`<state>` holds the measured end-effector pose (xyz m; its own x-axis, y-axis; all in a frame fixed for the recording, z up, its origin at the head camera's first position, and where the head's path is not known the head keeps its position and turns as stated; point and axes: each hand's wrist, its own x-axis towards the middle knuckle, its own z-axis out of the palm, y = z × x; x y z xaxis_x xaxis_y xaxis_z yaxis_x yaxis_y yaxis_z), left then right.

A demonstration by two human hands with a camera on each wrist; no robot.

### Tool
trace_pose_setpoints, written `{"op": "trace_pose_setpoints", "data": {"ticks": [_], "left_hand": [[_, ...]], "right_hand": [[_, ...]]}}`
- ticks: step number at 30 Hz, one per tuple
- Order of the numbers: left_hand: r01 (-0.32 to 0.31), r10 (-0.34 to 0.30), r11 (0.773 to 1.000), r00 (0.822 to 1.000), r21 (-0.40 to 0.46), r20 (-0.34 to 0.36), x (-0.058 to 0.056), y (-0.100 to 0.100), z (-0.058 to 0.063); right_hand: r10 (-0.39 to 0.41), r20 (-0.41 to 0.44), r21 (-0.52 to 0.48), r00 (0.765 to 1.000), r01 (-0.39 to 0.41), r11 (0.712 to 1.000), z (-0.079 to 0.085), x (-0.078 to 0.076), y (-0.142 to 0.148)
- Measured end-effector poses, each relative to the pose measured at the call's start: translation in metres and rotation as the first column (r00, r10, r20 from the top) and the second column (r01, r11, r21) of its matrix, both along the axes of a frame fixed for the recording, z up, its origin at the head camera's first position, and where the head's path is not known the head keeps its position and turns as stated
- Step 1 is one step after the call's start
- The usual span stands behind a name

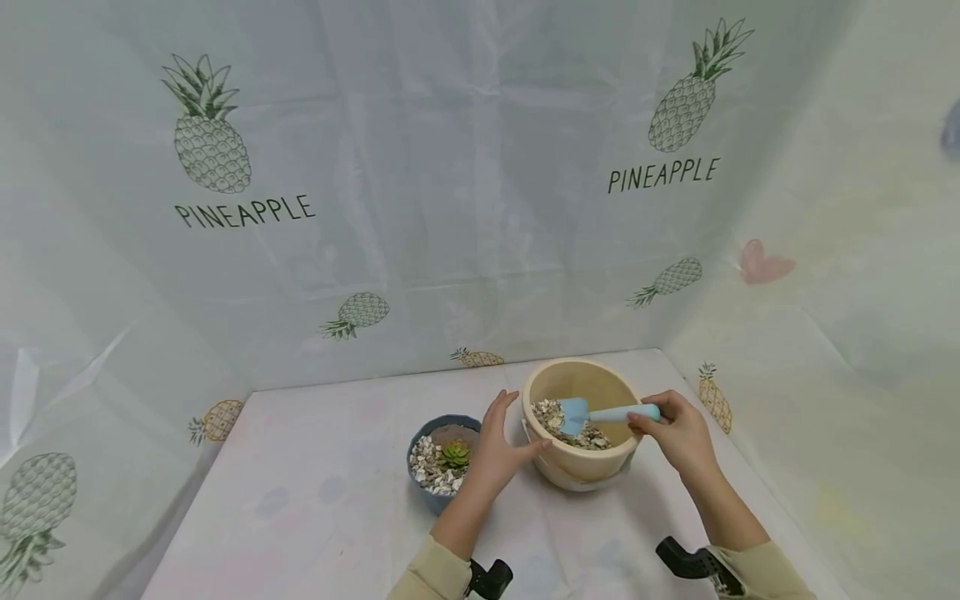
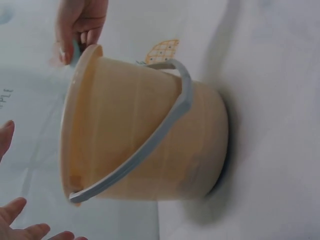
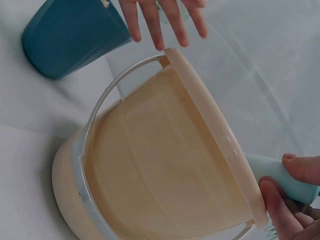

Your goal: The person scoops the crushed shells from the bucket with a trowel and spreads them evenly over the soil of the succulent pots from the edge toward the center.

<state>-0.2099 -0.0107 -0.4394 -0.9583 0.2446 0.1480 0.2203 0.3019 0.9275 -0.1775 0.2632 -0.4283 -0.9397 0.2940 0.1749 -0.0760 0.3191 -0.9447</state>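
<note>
On the far right part of the table (image 1: 322,450), I have a cream bucket (image 1: 581,382) standing upright, and only my head view looks down into it: small stones (image 1: 594,437) lie at the bottom. A light blue shovel (image 1: 615,414) slants over them inside the bucket, blade to the left, grip reaching the right rim. The right hand (image 1: 681,433) pinches that grip between thumb and fingers; the right wrist view brings this close, with fingertips right at the rim, yet the bucket wall hides the blade there.

The left hand (image 1: 498,450) is released, fingers spread beside the bucket's left rim; from the left wrist I see a gap between its fingertips and the wall. That view also gives me the grey handle (image 2: 145,150) hanging across the bucket's outside.

Just left of the hand sits a blue pot (image 1: 435,502). From above I make out a green plant (image 1: 455,454) among white pebbles (image 1: 427,467); the right wrist shows mostly the pot's side.
</note>
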Motion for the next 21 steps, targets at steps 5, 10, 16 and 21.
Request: {"op": "trace_pose_setpoints", "data": {"ticks": [5,10,16,21], "left_hand": [[-0.026,0.026,1.000,0.999,0.006,0.023,0.002,-0.014,0.006],[-0.044,0.044,0.999,0.999,-0.021,0.021,0.004,-0.030,0.010],[-0.086,0.085,0.994,0.996,-0.065,-0.020,0.007,-0.054,0.014],[-0.125,0.126,0.989,0.992,-0.076,0.008,0.005,-0.077,0.013]], "right_hand": [[-0.026,-0.017,-0.057,1.000,0.025,0.998,-0.003,0.001,-0.001],[-0.030,-0.009,-0.110,0.999,0.029,0.993,-0.003,0.005,0.001],[-0.044,-0.009,-0.116,0.999,0.043,0.992,-0.001,0.010,0.005],[-0.051,-0.042,-0.140,0.998,0.044,0.989,0.006,0.014,0.001]]}}
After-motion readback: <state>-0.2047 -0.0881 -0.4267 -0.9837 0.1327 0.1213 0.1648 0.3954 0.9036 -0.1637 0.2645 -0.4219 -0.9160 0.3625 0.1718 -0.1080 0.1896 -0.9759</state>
